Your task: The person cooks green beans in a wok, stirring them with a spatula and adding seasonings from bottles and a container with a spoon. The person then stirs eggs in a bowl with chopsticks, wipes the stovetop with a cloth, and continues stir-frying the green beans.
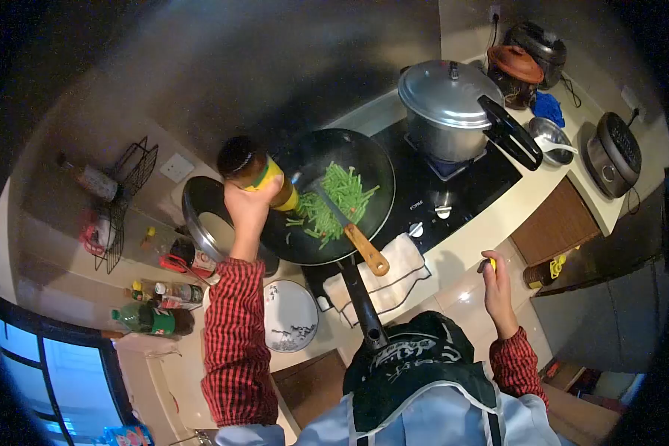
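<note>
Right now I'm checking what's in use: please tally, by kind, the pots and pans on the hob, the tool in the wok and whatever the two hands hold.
Wok: 1
Lidded pot: 1
Wooden-handled tool: 1
Bottle, in the left hand: 1
Small yellow-and-black piece, perhaps a cap, in the right hand: 1
Total: 5

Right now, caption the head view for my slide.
Left hand holds a yellow-labelled bottle tilted over chopped green vegetables in a black wok.

Black stove (468,189) with 1 wok (373,160), 1 pot (444,115)
</note>
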`<state>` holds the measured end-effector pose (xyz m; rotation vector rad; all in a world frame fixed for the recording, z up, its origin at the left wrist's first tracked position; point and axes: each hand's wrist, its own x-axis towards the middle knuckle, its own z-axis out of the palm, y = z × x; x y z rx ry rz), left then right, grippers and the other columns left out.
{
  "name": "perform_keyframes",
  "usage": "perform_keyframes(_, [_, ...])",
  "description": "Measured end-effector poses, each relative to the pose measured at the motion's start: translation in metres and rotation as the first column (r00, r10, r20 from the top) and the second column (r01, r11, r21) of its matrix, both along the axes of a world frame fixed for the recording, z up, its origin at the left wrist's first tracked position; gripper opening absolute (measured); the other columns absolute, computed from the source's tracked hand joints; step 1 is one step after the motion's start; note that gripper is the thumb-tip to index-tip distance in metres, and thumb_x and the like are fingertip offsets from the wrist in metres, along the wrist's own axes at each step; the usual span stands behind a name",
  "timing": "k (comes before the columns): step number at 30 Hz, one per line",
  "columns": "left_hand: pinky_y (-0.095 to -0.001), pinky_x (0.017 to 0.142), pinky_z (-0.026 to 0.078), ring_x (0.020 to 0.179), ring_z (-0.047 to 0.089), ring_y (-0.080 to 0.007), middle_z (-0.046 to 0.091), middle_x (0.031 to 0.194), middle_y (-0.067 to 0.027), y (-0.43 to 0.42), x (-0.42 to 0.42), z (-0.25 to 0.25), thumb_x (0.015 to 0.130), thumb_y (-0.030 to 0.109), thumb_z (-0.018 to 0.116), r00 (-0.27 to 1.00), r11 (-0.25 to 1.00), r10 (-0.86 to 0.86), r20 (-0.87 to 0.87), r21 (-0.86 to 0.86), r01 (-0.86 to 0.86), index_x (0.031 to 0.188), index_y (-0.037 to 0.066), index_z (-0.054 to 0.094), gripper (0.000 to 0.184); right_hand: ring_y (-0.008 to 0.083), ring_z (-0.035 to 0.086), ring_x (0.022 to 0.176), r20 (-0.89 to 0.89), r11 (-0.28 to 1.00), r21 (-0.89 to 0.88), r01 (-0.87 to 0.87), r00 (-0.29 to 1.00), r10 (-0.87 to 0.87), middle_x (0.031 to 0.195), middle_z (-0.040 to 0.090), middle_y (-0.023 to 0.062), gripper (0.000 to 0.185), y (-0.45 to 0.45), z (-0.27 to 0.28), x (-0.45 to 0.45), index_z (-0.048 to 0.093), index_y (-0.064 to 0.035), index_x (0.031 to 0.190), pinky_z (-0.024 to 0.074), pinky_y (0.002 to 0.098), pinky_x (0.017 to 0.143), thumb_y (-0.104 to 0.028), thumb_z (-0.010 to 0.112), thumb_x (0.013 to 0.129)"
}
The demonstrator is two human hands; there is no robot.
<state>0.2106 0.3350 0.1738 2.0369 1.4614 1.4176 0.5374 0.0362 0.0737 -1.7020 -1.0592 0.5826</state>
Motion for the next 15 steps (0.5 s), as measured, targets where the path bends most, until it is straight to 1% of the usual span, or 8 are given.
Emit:
perform_keyframes(5, [-0.0261, 0.067, 0.045, 0.068, 0.057, -0.0144, 0.06, 0.08, -0.0069, -0.03, 0.002, 0.066, 0.062, 0.011, 0.072, 0.909, 0.976, -0.105, 0.404, -0.131, 0.171, 0.084, -0.002, 0.058, 0.029, 0.0137, 0.047, 0.074, -0.062, 1.0, -0.018, 0.003, 0.998, -0.004, 0.075, 0.049, 0.0061, 0.027, -0.001, -0.002, 0.004, 0.044, -0.0025, 0.105, 0.0375, 0.0252, 0.069, -0.023, 0.038, 0.088])
perform_keyframes(6, [-0.0244, 0.064, 0.046, 0.064, 0.057, -0.0133, 0.06, 0.076, -0.0062, -0.037, 0.005, 0.061, 0.063, 0.01, 0.071, 0.916, 0.978, -0.087, 0.392, -0.139, 0.153, 0.084, -0.002, 0.059, 0.027, 0.0135, 0.047, 0.074, -0.076, 1.0, -0.023, 0.009, 0.997, -0.011, 0.075, 0.049, 0.006, 0.027, -0.005, -0.003, 0.002, 0.044, -0.0023, 0.104, 0.0374, 0.0251, 0.069, -0.023, 0.038, 0.088])
perform_keyframes(7, [-0.0252, 0.068, 0.046, 0.07, 0.058, -0.0141, 0.06, 0.08, -0.0066, -0.044, 0.011, 0.056, 0.062, 0.01, 0.071, 0.993, 0.921, 0.114, 0.013, -0.377, -0.101, 0.09, -0.003, 0.058, 0.033, 0.0135, 0.047, 0.074, -0.088, 0.999, -0.039, 0.007, 0.996, -0.01, 0.075, 0.049, 0.006, 0.027, -0.012, -0.007, -0.002, 0.044, -0.0023, 0.104, 0.0374, 0.0251, 0.069, -0.023, 0.038, 0.088])
perform_keyframes(8, [-0.0254, 0.069, 0.045, 0.072, 0.057, -0.0143, 0.06, 0.083, -0.0067, -0.035, 0.016, 0.021, 0.062, 0.009, 0.071, 0.989, 0.997, 0.051, 0.141, -0.062, -0.043, 0.091, -0.003, 0.057, 0.035, 0.0133, 0.046, 0.073, -0.076, 0.999, -0.04, -0.002, 0.997, -0.001, 0.075, 0.049, 0.0058, 0.026, -0.011, -0.009, -0.002, 0.044, -0.0021, 0.104, 0.0372, 0.0248, 0.069, -0.022, 0.038, 0.089])
perform_keyframes(9, [-0.0257, 0.071, 0.045, 0.074, 0.057, -0.0145, 0.059, 0.085, -0.0067, -0.019, 0.015, -0.023, 0.062, 0.008, 0.071, 0.968, 0.962, -0.051, 0.245, 0.272, -0.018, 0.093, -0.003, 0.056, 0.037, 0.013, 0.046, 0.073, -0.059, 0.999, -0.033, -0.012, 0.998, 0.01, 0.075, 0.048, 0.0056, 0.026, -0.007, -0.01, 0.0, 0.044, -0.002, 0.104, 0.037, 0.0246, 0.069, -0.022, 0.037, 0.089])
perform_keyframes(11, [-0.0268, 0.072, 0.045, 0.077, 0.056, -0.015, 0.059, 0.088, -0.0071, -0.009, 0.005, -0.027, 0.062, 0.006, 0.071, 0.984, 0.979, 0.009, 0.178, 0.198, -0.045, 0.094, -0.002, 0.054, 0.037, 0.0127, 0.046, 0.073, -0.085, 0.999, -0.051, 0.001, 0.996, -0.005, 0.075, 0.048, 0.0053, 0.026, -0.005, -0.01, 0.001, 0.044, -0.0021, 0.104, 0.0368, 0.0241, 0.068, -0.022, 0.037, 0.089])
perform_keyframes(13, [-0.0276, 0.072, 0.045, 0.077, 0.057, -0.0156, 0.059, 0.088, -0.0073, -0.025, 0.006, 0.02, 0.062, 0.004, 0.071, 0.938, 0.991, -0.094, 0.333, -0.057, 0.12, 0.091, -0.002, 0.055, 0.034, 0.0124, 0.045, 0.073, -0.075, 0.998, -0.061, 0.0, 0.997, -0.004, 0.075, 0.048, 0.0052, 0.026, -0.008, -0.008, 0.004, 0.045, -0.0022, 0.104, 0.0367, 0.0237, 0.069, -0.022, 0.038, 0.089])
perform_keyframes(15, [-0.0282, 0.073, 0.045, 0.078, 0.057, -0.016, 0.058, 0.089, -0.0077, -0.043, 0.009, 0.053, 0.062, 0.005, 0.071, 0.877, 0.967, -0.15, 0.457, -0.118, 0.227, 0.092, -0.001, 0.054, 0.035, 0.0123, 0.045, 0.072, -0.082, 0.997, -0.077, 0.011, 0.996, -0.017, 0.075, 0.048, 0.0051, 0.026, -0.004, -0.002, 0.007, 0.045, -0.0022, 0.104, 0.0367, 0.0237, 0.069, -0.022, 0.038, 0.089])
